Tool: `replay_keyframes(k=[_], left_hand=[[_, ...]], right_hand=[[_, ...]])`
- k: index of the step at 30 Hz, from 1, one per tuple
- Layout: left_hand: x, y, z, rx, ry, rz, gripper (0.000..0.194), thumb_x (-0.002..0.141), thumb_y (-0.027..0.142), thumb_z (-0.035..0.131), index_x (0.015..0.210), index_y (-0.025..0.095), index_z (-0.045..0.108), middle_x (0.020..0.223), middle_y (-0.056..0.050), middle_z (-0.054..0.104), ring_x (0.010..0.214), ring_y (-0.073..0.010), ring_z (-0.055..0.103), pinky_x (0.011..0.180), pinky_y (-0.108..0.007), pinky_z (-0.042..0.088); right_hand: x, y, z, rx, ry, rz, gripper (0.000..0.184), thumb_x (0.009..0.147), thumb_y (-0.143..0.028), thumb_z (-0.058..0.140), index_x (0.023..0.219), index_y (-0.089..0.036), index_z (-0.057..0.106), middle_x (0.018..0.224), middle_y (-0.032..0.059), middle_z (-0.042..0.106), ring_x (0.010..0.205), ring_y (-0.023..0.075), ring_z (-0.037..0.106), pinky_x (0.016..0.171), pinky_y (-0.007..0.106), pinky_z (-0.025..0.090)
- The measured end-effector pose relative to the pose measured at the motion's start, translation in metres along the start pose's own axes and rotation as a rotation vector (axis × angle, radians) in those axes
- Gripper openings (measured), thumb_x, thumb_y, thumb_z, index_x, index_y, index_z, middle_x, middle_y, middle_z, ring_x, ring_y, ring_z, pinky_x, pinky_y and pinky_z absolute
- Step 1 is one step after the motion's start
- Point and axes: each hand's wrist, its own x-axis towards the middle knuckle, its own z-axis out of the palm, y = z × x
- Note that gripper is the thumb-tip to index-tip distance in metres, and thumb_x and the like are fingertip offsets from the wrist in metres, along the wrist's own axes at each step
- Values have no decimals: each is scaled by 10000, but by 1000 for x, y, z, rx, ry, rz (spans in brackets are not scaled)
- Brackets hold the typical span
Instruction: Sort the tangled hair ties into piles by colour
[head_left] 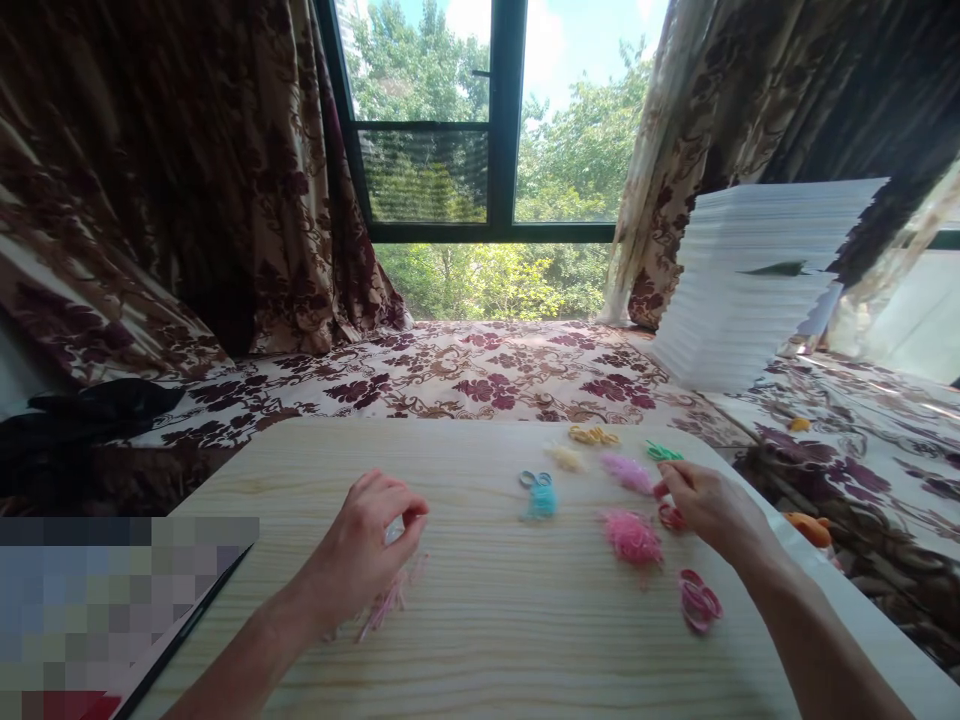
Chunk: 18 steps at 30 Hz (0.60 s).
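Observation:
My left hand (379, 535) hovers over the left part of the wooden table, its thumb and forefinger curled together in a pinch. Whatever they hold is too small to make out. Below it lie thin pink strands (390, 605), partly hidden and blurred. On the right, my right hand (701, 508) is closed with its fingertips at some red elastic bands (671, 517); whether it grips one is unclear. Nearby are a fluffy pink pile (634, 538), a purple pile (628, 472), green bands (664, 452) and dark pink bands (699, 602).
A teal pile (540, 502) with grey rings (535, 479), a pale yellow pile (566, 458) and yellow bands (592, 436) lie mid-table (480, 640). A dark-edged, pixelated panel (135, 620) covers the left corner. A white paper stack (757, 290) stands behind, right of the window.

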Motion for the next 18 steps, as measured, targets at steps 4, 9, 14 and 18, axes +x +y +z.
replay_keyframes(k=[4,9,14,18], left_hand=[[1,-4,-2,-15,-7,-21,147,837,161,502,782,206,630,781,0,663,827,-169,589,916,-375,411],[5,-21,-12,18,62,-151,157,829,198,518,790,202,669,792,-16,676,843,-183,581,860,-355,438],[6,-36,-28,89,-35,-308,181,821,196,534,795,190,713,820,-37,711,870,-197,601,873,-356,430],[5,-39,-38,149,-119,-367,200,822,216,536,804,211,735,818,-23,724,880,-194,614,884,-331,426]], right_hand=[[-2,-7,-1,-28,16,0,328,809,-364,460,895,-246,753,739,65,757,669,256,699,585,322,464],[-8,-22,-13,-39,108,-10,396,813,-407,433,977,-217,739,791,125,757,755,336,700,584,378,472],[-34,-68,15,199,98,-343,414,811,-493,427,974,-248,717,804,87,761,606,260,679,539,352,503],[-71,-101,55,400,-8,-773,271,867,-407,482,935,-287,717,835,34,774,690,220,722,593,282,562]])
